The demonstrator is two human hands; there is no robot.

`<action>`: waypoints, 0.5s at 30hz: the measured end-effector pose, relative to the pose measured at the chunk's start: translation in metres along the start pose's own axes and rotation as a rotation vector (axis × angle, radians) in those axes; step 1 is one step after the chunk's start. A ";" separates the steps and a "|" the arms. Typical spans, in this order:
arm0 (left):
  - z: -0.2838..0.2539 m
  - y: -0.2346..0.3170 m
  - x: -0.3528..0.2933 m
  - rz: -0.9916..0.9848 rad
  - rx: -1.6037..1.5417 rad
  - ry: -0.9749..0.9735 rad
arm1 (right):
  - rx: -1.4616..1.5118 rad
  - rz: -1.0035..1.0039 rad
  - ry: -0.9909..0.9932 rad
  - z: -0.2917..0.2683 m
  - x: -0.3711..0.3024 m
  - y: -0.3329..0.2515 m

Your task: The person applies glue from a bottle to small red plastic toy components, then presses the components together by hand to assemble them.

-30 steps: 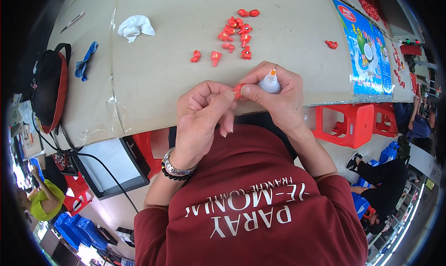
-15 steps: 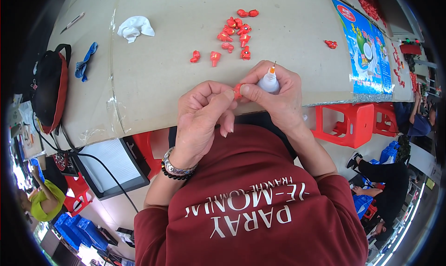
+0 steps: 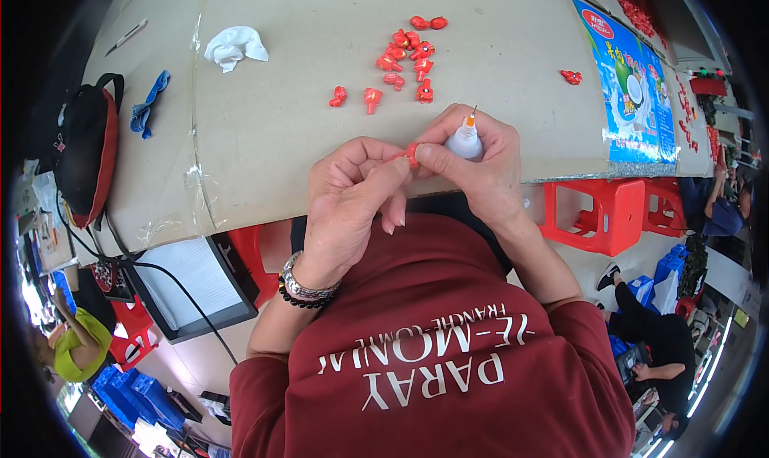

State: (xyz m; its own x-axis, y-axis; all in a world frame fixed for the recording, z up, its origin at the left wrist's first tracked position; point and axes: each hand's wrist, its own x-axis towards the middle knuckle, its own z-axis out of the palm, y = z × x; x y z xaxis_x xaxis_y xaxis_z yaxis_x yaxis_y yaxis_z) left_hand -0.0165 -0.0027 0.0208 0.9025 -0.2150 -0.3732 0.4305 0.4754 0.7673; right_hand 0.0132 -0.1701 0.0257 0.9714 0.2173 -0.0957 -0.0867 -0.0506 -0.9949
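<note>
My left hand (image 3: 355,194) pinches a small red plastic figure (image 3: 411,155) between thumb and forefinger, just in front of the table's near edge. The thumb and forefinger of my right hand (image 3: 479,158) grip the same piece from the other side. Tucked in that right hand is a white squeeze bottle (image 3: 465,144) with an orange tip and a thin needle pointing up. Much of the piece is hidden by fingertips. Several loose red figures (image 3: 423,50) lie beyond my hands on the table (image 3: 276,130).
A white crumpled tissue (image 3: 235,47), a blue cloth strip (image 3: 147,106), a pen (image 3: 126,37) and a black-and-red bag (image 3: 84,154) lie to the left. On the right are a lone red figure (image 3: 571,77) and a blue printed sheet (image 3: 629,82). Red stools (image 3: 597,214) stand beyond the edge.
My hands stay nearly still, still gripping the red figure, with only a slight shift of the fingers. At the right, a person in black has moved lower in the picture.
</note>
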 end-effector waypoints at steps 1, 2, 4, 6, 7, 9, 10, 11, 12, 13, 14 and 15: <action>0.000 -0.001 0.000 0.005 0.001 -0.006 | -0.016 0.010 0.008 0.000 0.000 0.000; 0.001 0.000 0.000 0.006 0.001 -0.010 | -0.032 0.018 0.017 0.000 -0.001 -0.001; 0.005 0.002 0.003 -0.001 0.015 -0.005 | 0.014 0.012 0.027 -0.002 -0.001 -0.002; 0.002 0.001 -0.003 0.006 0.030 -0.002 | 0.037 0.033 0.025 -0.001 -0.004 -0.003; 0.001 -0.001 -0.003 0.012 0.044 0.008 | 0.003 0.050 0.026 -0.001 -0.004 0.000; 0.000 0.000 -0.005 -0.001 0.046 0.026 | 0.096 0.058 0.009 0.001 -0.004 0.002; 0.001 -0.001 -0.005 0.015 0.050 -0.023 | 0.120 0.068 0.005 0.001 -0.005 0.000; 0.000 -0.002 -0.006 0.018 0.051 -0.011 | 0.148 0.082 -0.005 0.001 -0.006 0.001; 0.001 -0.002 -0.004 0.020 0.053 0.001 | 0.134 0.053 0.022 -0.002 -0.006 0.000; 0.002 -0.002 -0.006 0.031 0.058 -0.023 | 0.115 0.059 0.011 -0.002 -0.008 0.000; 0.003 -0.001 -0.006 0.041 0.065 -0.031 | 0.097 0.068 0.000 -0.003 -0.009 -0.001; 0.004 -0.001 -0.005 0.048 0.072 -0.037 | 0.092 0.051 0.017 -0.005 -0.009 -0.002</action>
State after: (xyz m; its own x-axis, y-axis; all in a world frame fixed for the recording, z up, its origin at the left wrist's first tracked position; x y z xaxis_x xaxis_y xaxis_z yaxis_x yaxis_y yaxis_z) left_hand -0.0216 -0.0052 0.0239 0.9216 -0.2253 -0.3161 0.3848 0.4240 0.8198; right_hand 0.0055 -0.1766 0.0283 0.9687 0.2002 -0.1464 -0.1553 0.0291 -0.9874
